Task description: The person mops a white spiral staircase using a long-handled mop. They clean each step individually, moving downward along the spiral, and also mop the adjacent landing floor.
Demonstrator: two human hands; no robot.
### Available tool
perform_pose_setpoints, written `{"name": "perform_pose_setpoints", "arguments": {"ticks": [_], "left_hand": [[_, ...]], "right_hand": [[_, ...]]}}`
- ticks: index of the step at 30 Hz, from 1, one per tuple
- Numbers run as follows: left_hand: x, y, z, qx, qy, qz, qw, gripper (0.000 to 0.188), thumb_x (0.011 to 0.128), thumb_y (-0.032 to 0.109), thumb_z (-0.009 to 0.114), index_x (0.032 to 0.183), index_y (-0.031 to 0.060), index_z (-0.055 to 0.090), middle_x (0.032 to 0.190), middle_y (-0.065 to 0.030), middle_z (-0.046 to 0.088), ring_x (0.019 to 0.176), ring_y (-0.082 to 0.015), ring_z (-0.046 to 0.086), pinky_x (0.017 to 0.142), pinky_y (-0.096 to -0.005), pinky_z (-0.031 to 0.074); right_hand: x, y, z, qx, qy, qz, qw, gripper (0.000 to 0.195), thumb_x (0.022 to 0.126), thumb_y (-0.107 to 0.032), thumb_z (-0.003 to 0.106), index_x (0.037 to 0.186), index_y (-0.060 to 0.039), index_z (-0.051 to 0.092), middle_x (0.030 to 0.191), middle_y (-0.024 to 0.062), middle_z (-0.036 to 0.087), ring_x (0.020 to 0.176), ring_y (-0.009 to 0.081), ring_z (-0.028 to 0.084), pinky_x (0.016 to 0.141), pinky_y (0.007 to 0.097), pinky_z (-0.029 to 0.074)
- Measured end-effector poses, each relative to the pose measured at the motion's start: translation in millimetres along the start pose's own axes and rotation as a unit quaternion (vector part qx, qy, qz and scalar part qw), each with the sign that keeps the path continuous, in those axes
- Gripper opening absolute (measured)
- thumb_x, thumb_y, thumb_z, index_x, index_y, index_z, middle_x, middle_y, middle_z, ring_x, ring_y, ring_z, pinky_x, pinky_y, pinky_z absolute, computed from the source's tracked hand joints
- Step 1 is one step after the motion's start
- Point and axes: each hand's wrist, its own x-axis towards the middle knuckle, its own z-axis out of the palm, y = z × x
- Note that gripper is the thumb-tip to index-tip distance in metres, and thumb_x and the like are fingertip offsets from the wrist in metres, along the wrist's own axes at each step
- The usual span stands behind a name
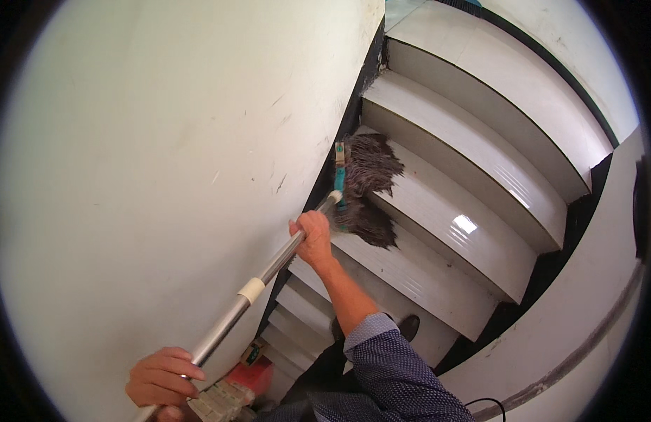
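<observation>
My right hand (pixel 314 238) is closed around the upper part of a metal broom handle (pixel 222 324), just below the broom head. Lower on the same handle, at the bottom left, my left hand (pixel 164 381) grips it. At the handle's far end is a broom head with a teal and tan strip (pixel 340 176) and long dark bristles (pixel 370 163). The head lies close along the wall, and its bristles spread over the inner ends of the stair steps (pixel 452 227). A pale collar (pixel 251 290) joins two sections of the handle.
A white scuffed wall (pixel 162 158) rises on the left, with black skirting beside the steps. A curved low wall (pixel 521 343) with a grey rail (pixel 584 348) bounds the right. Down the stairs are a red object (pixel 254 374) and a tan object (pixel 222 402). A dark shoe (pixel 409 327) stands on a step.
</observation>
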Motion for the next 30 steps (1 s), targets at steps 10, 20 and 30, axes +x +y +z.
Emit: {"name": "perform_pose_setpoints", "arguments": {"ticks": [10,20,30], "left_hand": [[-21.9,4.8,-29.5,-0.092,0.066,-0.018,0.993,0.048,0.096,0.037,0.056,0.066,0.0001,0.048,0.061,-0.0178,0.053,0.066,-0.0372,0.06,0.075,-0.0546,0.049],[-45.0,-7.6,-15.0,-0.015,0.199,-0.06,0.978,0.048,0.099,0.044,0.051,0.065,0.011,0.044,0.053,-0.0036,0.05,0.053,-0.0225,0.057,0.065,-0.0387,0.048],[-64.8,36.8,-37.4,-0.123,0.196,0.003,0.973,0.04,0.101,0.037,0.044,0.084,0.0027,0.054,0.077,-0.0179,0.06,0.079,-0.0359,0.06,0.084,-0.0572,0.044]], "right_hand": [[-42.8,-5.9,4.5,-0.024,-0.208,-0.014,0.978,0.017,0.079,-0.019,0.069,0.074,-0.0099,0.055,0.079,0.0111,0.054,0.081,0.034,0.052,0.077,0.044,0.039],[-88.2,4.0,-1.0,-0.035,-0.398,0.018,0.917,0.017,0.074,-0.025,0.068,0.079,-0.0086,0.063,0.082,0.0119,0.061,0.088,0.034,0.057,0.081,0.0446,0.043],[-30.3,-41.3,-36.0,-0.076,-0.32,-0.048,0.943,0.014,0.069,-0.024,0.067,0.07,-0.0117,0.062,0.074,0.0097,0.06,0.082,0.0307,0.058,0.073,0.0409,0.042]]}}
